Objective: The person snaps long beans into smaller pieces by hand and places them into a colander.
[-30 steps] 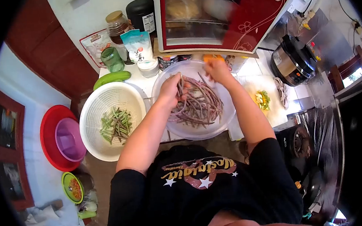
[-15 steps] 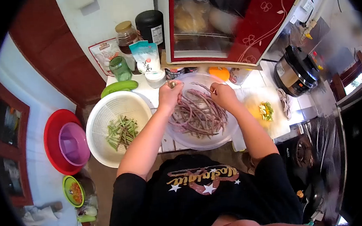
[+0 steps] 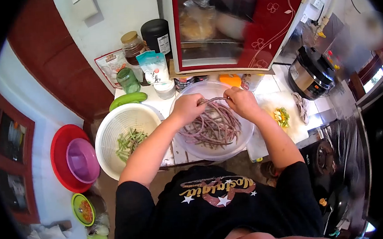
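Observation:
Over a wide translucent bowl, my left hand and my right hand hold one purple long bean stretched between them. Both hands are closed, fingers pinching the bean near its two ends. Many more purple long beans lie tangled in the bowl beneath. To the left stands a white colander with short cut pieces of green and purplish bean at its bottom. My left forearm passes over the colander's right edge.
Behind the bowl are a green glass jar, a green gourd-like vegetable, a teal-and-white bag and a red cabinet. A cutting board with chopped vegetables lies right, near a pressure cooker. Red and purple basins sit left.
My left hand has moved down and right, closer to my right hand. The bean, earlier hanging from my right hand, is now held between both.

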Demonstrator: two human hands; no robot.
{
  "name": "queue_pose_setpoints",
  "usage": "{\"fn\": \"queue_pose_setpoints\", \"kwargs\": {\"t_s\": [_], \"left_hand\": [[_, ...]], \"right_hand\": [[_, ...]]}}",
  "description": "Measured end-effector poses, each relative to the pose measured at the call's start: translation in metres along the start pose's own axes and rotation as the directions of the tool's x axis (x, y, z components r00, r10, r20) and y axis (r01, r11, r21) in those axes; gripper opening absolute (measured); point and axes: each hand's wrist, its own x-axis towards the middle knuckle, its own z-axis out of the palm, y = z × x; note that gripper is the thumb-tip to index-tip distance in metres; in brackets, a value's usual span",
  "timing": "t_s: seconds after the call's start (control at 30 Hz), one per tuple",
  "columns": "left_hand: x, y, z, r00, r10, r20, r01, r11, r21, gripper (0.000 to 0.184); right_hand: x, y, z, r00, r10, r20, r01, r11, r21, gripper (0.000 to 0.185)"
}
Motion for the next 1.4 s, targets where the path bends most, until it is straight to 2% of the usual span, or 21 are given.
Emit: {"fn": "queue_pose_setpoints", "kwargs": {"t_s": [0.03, 0.07, 0.13, 0.17, 0.23, 0.37, 0.53, 0.6, 0.67, 0.7, 0.77, 0.87, 0.9, 0.93, 1.0, 1.03, 1.07, 1.23, 1.3, 1.33, 1.4], "left_hand": [[-0.001, 0.004, -0.003, 0.996, -0.085, 0.026, 0.089, 0.940, -0.328, 0.010], [-0.003, 0.009, -0.004, 0.996, -0.080, 0.032, 0.086, 0.942, -0.325, 0.010], [-0.007, 0.021, -0.004, 0.944, -0.240, 0.228, 0.329, 0.602, -0.728, 0.012], [-0.009, 0.027, -0.005, 0.944, -0.237, 0.230, 0.328, 0.604, -0.726, 0.012], [-0.011, 0.035, -0.007, 0.941, -0.200, 0.272, 0.316, 0.232, -0.920, 0.013], [-0.008, 0.033, -0.004, 0.963, -0.214, 0.165, 0.233, 0.348, -0.908, 0.014], [-0.002, 0.026, -0.001, 0.941, -0.264, 0.211, 0.232, 0.050, -0.972, 0.006], [-0.005, 0.019, 0.002, 0.931, -0.285, 0.227, 0.277, 0.149, -0.949, 0.005], [-0.007, 0.003, 0.010, 0.912, -0.399, 0.094, 0.333, 0.586, -0.739, 0.012], [-0.012, -0.004, 0.016, 0.914, -0.394, 0.094, 0.329, 0.587, -0.740, 0.012], [-0.024, -0.013, 0.031, 0.959, -0.104, 0.264, 0.146, 0.979, -0.146, 0.019], [-0.036, -0.025, 0.057, 0.979, -0.035, 0.201, 0.071, 0.982, -0.177, 0.026], [-0.026, -0.008, 0.042, 0.881, -0.347, 0.322, 0.449, 0.827, -0.339, 0.026], [-0.018, -0.004, 0.031, 0.879, -0.353, 0.320, 0.454, 0.826, -0.335, 0.026], [-0.008, 0.000, 0.016, 0.704, -0.395, 0.590, 0.632, -0.030, -0.775, 0.022], [-0.004, 0.016, 0.008, 0.700, -0.406, 0.587, 0.605, -0.099, -0.790, 0.018], [-0.004, 0.020, 0.009, 0.699, -0.414, 0.583, 0.599, -0.104, -0.794, 0.018], [-0.006, 0.025, 0.015, 0.802, -0.345, 0.488, 0.564, 0.170, -0.808, 0.016], [-0.007, 0.025, 0.018, 0.811, -0.364, 0.458, 0.554, 0.226, -0.801, 0.017], [-0.008, 0.025, 0.018, 0.832, -0.394, 0.391, 0.522, 0.317, -0.792, 0.017], [-0.009, 0.027, 0.022, 0.851, -0.412, 0.325, 0.491, 0.407, -0.771, 0.017]], "right_hand": [[0.000, 0.003, 0.001, 0.999, -0.037, -0.008, 0.038, 0.998, 0.059, 0.012], [0.001, 0.005, 0.004, 0.999, -0.031, -0.014, 0.032, 0.998, 0.061, 0.012], [0.003, 0.009, 0.005, 0.993, -0.106, -0.053, 0.115, 0.967, 0.229, 0.010], [0.004, 0.008, 0.005, 0.993, -0.104, -0.056, 0.114, 0.967, 0.229, 0.010], [0.006, 0.003, 0.006, 0.999, -0.042, -0.018, 0.045, 0.876, 0.480, 0.010], [0.005, 0.000, -0.003, 0.974, 0.069, 0.217, -0.211, 0.629, 0.748, 0.011], [-0.004, -0.019, 0.004, 0.940, -0.078, 0.333, -0.260, 0.468, 0.845, 0.008], [-0.005, -0.012, 0.009, 0.951, -0.077, 0.301, -0.269, 0.278, 0.922, 0.007], [-0.004, -0.001, 0.008, 0.966, -0.078, 0.247, -0.217, 0.276, 0.936, 0.007], [-0.004, 0.005, 0.008, 0.986, -0.033, 0.162, -0.150, 0.227, 0.962, 0.007], [-0.004, 0.011, 0.003, 0.997, 0.053, 0.055, -0.063, 0.157, 0.986, 0.010], [-0.003, 0.025, 0.010, 0.990, 0.086, 0.112, -0.126, 0.180, 0.976, 0.011], [-0.003, 0.021, 0.009, 0.991, 0.081, 0.111, -0.124, 0.177, 0.976, 0.011], [-0.006, 0.011, 0.007, 0.981, 0.161, 0.104, -0.157, 0.363, 0.919, 0.011], [-0.010, -0.006, 0.007, 0.969, 0.229, 0.092, -0.203, 0.528, 0.825, 0.012], [-0.010, -0.011, 0.008, 0.990, 0.057, -0.130, 0.033, 0.799, 0.600, 0.014], [-0.010, -0.017, 0.008, 0.942, -0.183, -0.281, 0.259, 0.929, 0.264, 0.016], [-0.012, -0.022, 0.013, 0.920, -0.203, -0.336, 0.283, 0.936, 0.209, 0.021], [-0.018, -0.010, 0.018, 0.899, 0.199, -0.389, 0.115, 0.751, 0.650, 0.015], [-0.019, 0.004, 0.022, 0.900, 0.198, -0.389, 0.114, 0.753, 0.648, 0.015], [-0.018, 0.027, 0.021, 0.866, 0.439, 0.241, -0.343, 0.168, 0.924, 0.025]]}}
